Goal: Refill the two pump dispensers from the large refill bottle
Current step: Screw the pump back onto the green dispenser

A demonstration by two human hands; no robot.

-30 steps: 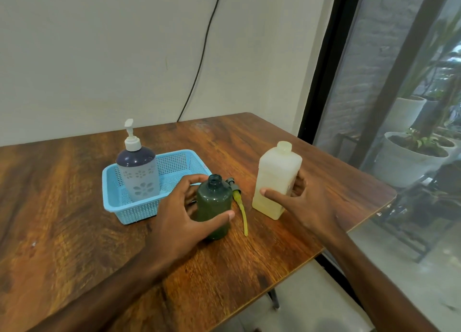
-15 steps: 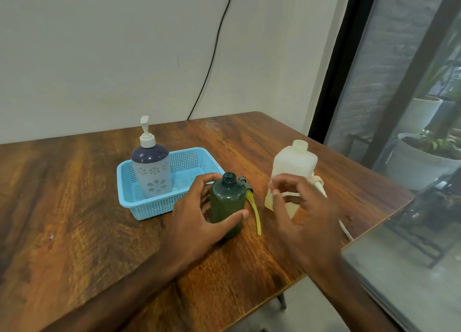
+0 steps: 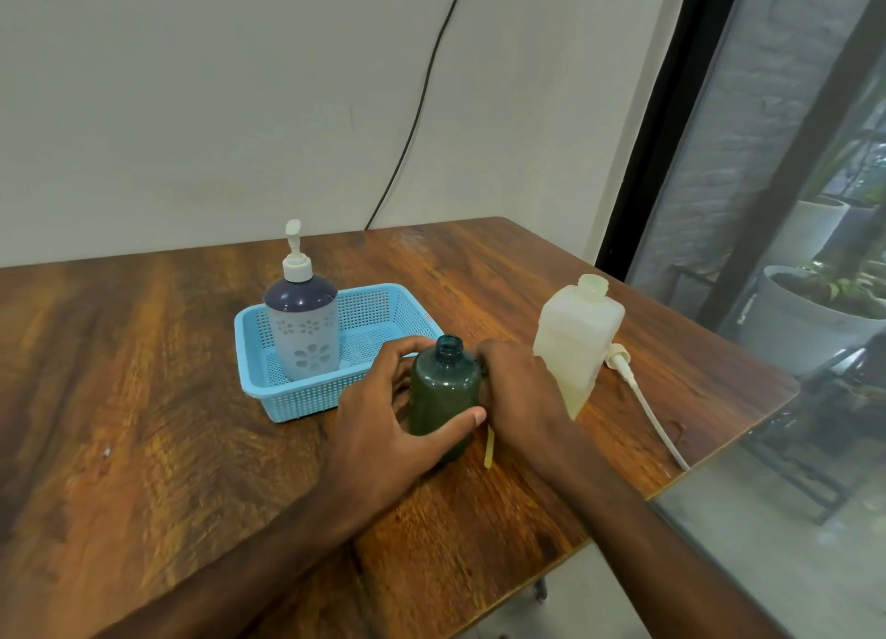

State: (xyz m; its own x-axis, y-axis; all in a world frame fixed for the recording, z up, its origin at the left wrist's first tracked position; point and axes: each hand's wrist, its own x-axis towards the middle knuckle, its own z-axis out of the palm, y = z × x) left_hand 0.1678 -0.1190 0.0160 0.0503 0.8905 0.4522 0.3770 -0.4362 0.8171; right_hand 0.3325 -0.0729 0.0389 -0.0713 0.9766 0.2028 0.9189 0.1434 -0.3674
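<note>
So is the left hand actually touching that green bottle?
Touching. The head view shows the left hand curled round the green bottle, with its thumb pressed flat against the bottle's front.

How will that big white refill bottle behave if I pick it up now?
Probably light for its size: the refill bottle shows a yellowish tint only near its bottom. Its neck is uncapped, so tilting could spill. Flat, squarish sides suggest it won't roll.

Soft, even daylight from the window (image 3: 791,197) at right; wide-angle edges bend.
</note>
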